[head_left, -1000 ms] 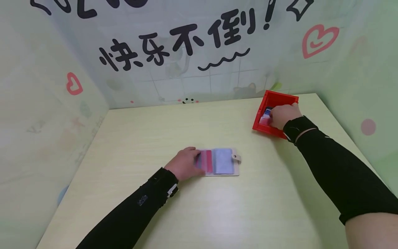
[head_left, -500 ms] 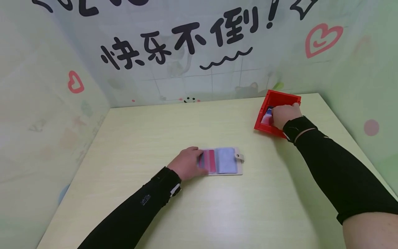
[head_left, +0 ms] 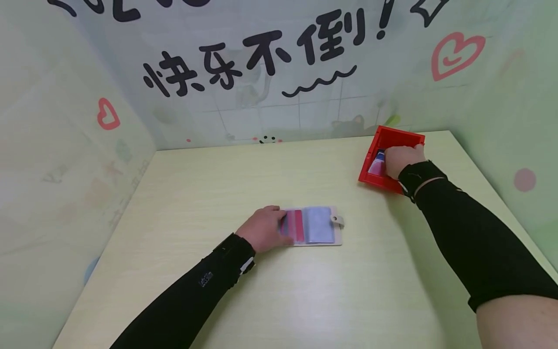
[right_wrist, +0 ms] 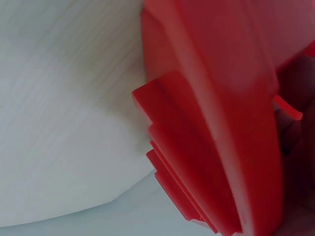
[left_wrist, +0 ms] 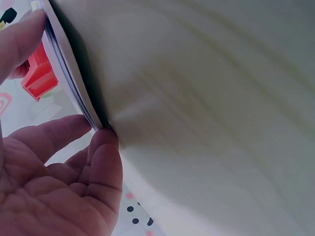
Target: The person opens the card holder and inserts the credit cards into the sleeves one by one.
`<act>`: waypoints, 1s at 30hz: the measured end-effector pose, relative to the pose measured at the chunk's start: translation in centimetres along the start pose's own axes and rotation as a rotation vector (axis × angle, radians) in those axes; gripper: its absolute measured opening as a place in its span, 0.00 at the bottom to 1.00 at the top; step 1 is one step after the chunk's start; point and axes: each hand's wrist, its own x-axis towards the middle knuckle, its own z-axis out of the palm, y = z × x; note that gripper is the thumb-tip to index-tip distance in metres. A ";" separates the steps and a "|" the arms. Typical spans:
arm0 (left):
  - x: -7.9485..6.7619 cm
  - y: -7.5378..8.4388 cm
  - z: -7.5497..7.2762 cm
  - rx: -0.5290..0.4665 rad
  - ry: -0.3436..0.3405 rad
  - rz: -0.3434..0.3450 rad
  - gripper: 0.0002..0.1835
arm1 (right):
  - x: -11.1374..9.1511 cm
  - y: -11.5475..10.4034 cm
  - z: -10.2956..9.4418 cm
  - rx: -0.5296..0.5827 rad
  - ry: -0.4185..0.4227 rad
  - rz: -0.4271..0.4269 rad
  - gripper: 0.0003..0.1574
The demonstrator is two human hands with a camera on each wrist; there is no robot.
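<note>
Toward the far right of my pale table (head_left: 218,184) sits a red box (head_left: 400,139); nearer, around the middle, lies an open wallet (head_left: 320,225), pink-striped left, pale blue right. My left hand (head_left: 263,229) grips the wallet's left end between thumb and fingers. My right hand (head_left: 402,160) reaches into the box, beside pink-and-blue cards (head_left: 377,165); I can't tell whether its hidden fingers pinch any.

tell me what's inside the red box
A pink-and-blue card-like piece shows in the red box. The right hand covers part of the inside; what lies beneath is hidden.
</note>
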 end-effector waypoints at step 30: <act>0.0 0.0 0.0 0.024 0.009 -0.007 0.39 | -1.5 0.6 -3.5 0.333 -0.092 0.011 0.16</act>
